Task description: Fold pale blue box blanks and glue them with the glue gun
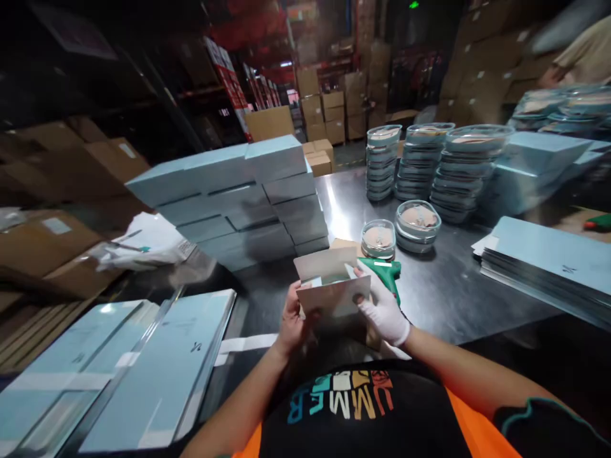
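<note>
Between my hands, above the table's front edge, is a small light-grey cardboard box (334, 294) with its top side open toward me. My left hand (290, 321), bare, grips its left end. On the right end, my white-gloved right hand (382, 308) has its thumb on the near wall and fingers behind. Just beyond the right hand lies a green tool (389, 272), probably a glue gun, partly covered by that hand. Two clear oval containers with beige contents stand behind it, a smaller one (379, 238) and a larger one (417, 222).
Stacked pale-blue boxes (233, 203) form a wall at the back left. Tall stacks of clear containers (470, 168) stand back right. Flat blue cardboard sheets lie left (167, 356) and right (554, 261). Another person's arm (556, 73) shows at the upper right.
</note>
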`<move>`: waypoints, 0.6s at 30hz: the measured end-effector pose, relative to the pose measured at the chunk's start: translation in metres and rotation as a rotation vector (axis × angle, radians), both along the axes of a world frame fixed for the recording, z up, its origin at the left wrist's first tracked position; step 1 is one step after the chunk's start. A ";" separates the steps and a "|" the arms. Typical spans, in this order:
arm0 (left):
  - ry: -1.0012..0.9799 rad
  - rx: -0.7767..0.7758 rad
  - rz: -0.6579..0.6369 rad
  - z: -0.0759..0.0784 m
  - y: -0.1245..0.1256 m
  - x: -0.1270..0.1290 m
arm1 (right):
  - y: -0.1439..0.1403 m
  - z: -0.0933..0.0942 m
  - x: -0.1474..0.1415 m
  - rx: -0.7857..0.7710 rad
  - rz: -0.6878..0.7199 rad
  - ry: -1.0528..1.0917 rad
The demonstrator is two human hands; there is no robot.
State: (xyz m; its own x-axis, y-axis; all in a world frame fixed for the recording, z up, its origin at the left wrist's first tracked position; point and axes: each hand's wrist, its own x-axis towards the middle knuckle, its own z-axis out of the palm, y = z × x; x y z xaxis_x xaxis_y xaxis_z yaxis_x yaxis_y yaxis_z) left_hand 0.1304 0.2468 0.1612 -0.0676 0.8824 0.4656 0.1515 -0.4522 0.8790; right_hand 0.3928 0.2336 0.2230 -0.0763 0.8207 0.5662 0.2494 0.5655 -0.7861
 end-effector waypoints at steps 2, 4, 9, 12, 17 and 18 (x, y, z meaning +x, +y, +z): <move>-0.001 0.066 -0.014 0.011 0.003 -0.001 | 0.007 0.008 -0.010 -0.073 -0.008 0.087; 0.005 0.094 0.009 0.016 0.002 0.001 | 0.014 0.014 -0.021 -0.132 -0.068 0.174; -0.040 0.169 0.117 0.011 0.000 0.007 | 0.026 0.014 -0.040 -0.161 -0.159 0.258; 0.095 0.141 0.086 0.013 0.004 0.002 | 0.032 0.017 -0.023 -0.175 -0.159 0.118; 0.047 0.121 0.240 0.028 0.008 -0.007 | 0.041 0.012 0.046 -0.288 -0.282 -0.228; 0.046 0.121 0.273 0.031 0.007 -0.009 | 0.040 0.008 0.057 -0.333 -0.301 -0.265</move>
State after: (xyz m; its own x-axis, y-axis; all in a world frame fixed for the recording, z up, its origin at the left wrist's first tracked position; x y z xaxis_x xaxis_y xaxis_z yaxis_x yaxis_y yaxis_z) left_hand 0.1216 0.2534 0.1922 -0.2709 0.7725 0.5743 0.3202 -0.4903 0.8106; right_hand 0.4502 0.2740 0.2306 0.0852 0.9609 0.2635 0.5773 0.1679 -0.7991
